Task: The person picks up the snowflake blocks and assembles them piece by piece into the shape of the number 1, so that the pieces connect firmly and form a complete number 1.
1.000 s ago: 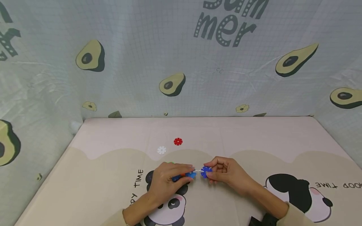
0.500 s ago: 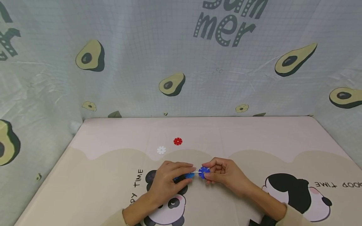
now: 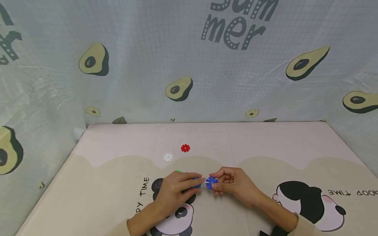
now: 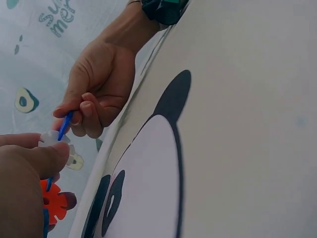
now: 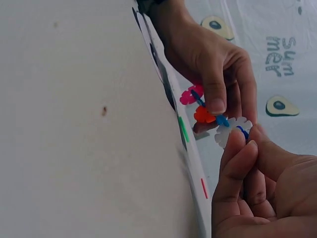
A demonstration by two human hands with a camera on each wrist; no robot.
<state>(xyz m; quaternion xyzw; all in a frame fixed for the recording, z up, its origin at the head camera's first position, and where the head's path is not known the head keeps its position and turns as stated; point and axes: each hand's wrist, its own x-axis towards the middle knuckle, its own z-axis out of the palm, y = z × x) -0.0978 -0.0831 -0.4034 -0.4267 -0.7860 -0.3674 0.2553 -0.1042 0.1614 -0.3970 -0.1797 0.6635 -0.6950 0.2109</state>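
Observation:
My left hand (image 3: 177, 188) grips a short chain of slotted plastic snowflake discs. In the right wrist view the chain runs from a pink disc (image 5: 188, 95) through an orange disc (image 5: 202, 115) and a light blue disc (image 5: 221, 120) to a white disc (image 5: 232, 130) at its end. Between thumb and fingers, my right hand (image 3: 236, 182) pinches a dark blue disc (image 3: 210, 182), whose edge meets the white one crosswise. The left thumb and fingertips reach up to the white disc in the left wrist view. Left fingers hide part of the chain.
A loose white disc (image 3: 168, 157) and a red disc (image 3: 185, 148) lie on the table beyond the hands. Part of a green disc (image 3: 179, 170) peeks out behind the left hand. The table's printed cloth (image 3: 118, 183) meets a hanging avocado-print curtain (image 3: 133, 65) at the back.
The right hand has shifted slightly left and nearer with the dark blue disc, narrowing the gap between the hands. The left fingertips have moved forward over the chain's end, covering more of it.

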